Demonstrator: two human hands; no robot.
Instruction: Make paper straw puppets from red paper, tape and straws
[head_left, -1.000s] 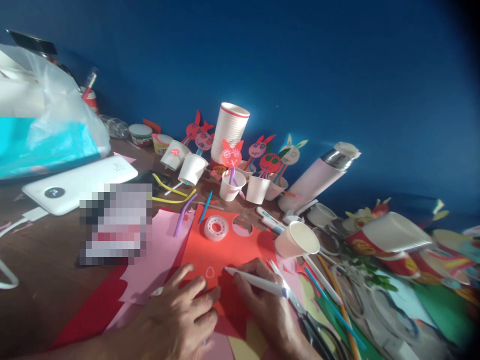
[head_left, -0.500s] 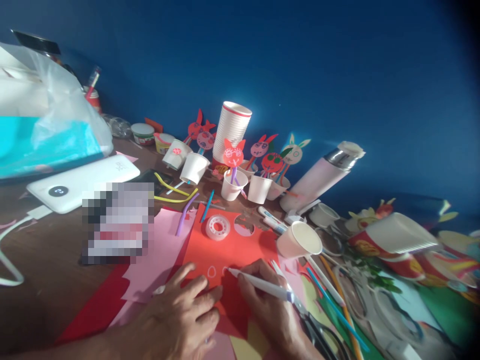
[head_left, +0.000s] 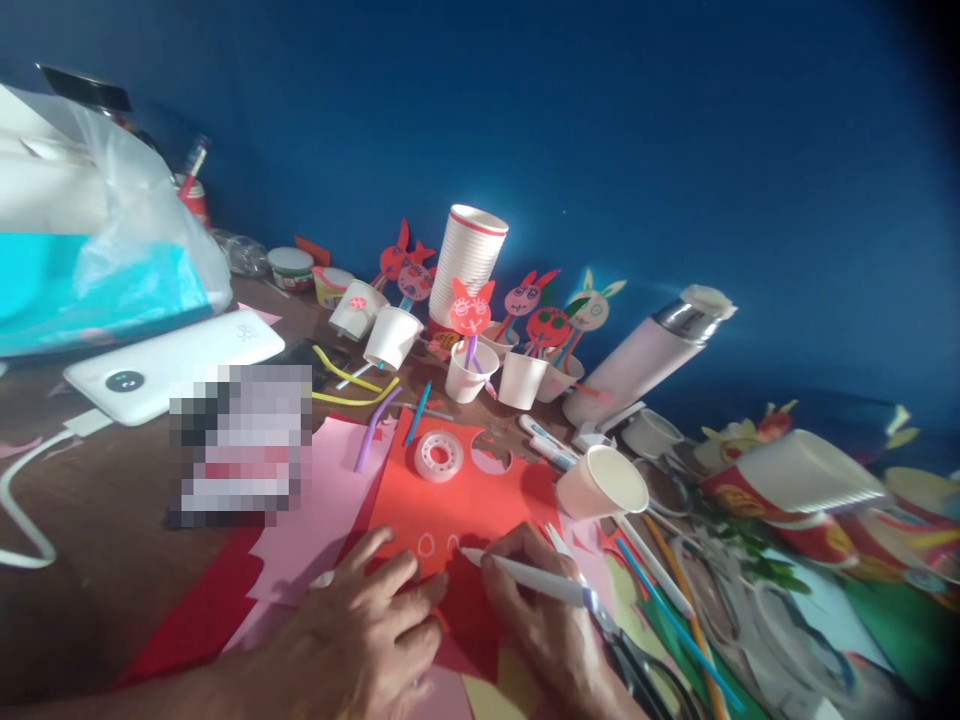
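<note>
My right hand (head_left: 536, 600) grips a white pen (head_left: 536, 577), its tip on the red paper (head_left: 480, 505). Two small pale oval outlines show beside the tip, the right one open at its lower side. My left hand (head_left: 375, 610) lies on the paper's left part with fingers spread, holding nothing. A roll of tape (head_left: 439, 456) rests near the paper's far edge, left of a cut-out hole. Black-handled scissors (head_left: 634, 655) lie next to my right hand, partly hidden by it.
White cup (head_left: 602, 482) right of the paper; decorated cups with paper faces (head_left: 470, 372) and a stack of cups (head_left: 471, 255) behind. A flask (head_left: 645, 355) leans near the wall. Power bank (head_left: 176, 365) and blurred-out object (head_left: 244, 445) at left. Straws, cups and scraps crowd the right.
The second oval outline has grown, and the pen tip has moved slightly right and down. My left hand stays in place. The whole view has shifted slightly.
</note>
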